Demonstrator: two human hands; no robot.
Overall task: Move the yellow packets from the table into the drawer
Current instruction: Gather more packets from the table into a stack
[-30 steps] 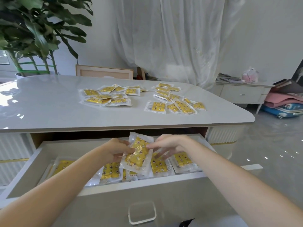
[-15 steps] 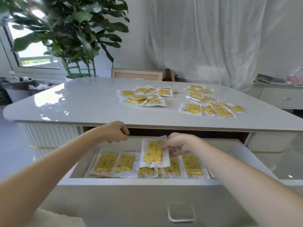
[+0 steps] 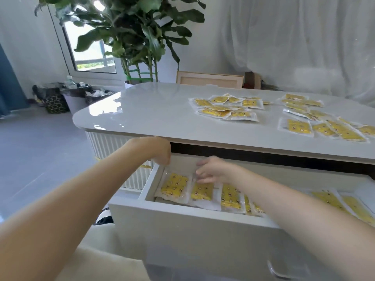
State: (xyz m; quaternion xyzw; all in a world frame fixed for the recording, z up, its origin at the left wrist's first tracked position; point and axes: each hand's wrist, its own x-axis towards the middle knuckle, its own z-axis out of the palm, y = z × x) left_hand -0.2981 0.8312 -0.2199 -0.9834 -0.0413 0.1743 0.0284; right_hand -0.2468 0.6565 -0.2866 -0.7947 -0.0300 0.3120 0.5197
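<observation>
View: head, the only one.
Drawer (image 3: 182, 209): pulled open across the lower middle of the frame. A row of packets lies flat in it from its left end to the right edge of the frame.
Left packet (image 3: 175, 186): flat at the drawer's left end, just beside the second packet (image 3: 203, 192).
Change: a second ago you hold one packet up over the drawer with both hands. Half a second ago only your right hand has it. Now no packet is in the air and the row reaches the left end.
Left hand (image 3: 160, 153): centre of the frame, at the drawer's back left corner. Its fingers curl down to the left packet's top edge; whether they pinch it or only touch it cannot be told.
Right hand (image 3: 213, 171): just right of the left hand and apart from it. Its fingers stretch left and rest on the top of the second packet, gripping nothing.
Table (image 3: 152, 110): two loose groups of packets remain in the upper right of the frame, the near group (image 3: 225, 107) and the far-right group (image 3: 316, 122).
Meaning: this packet looks placed and you seem to be squaring it up. Much of the job is left, and your next reach likely goes up to the table.
</observation>
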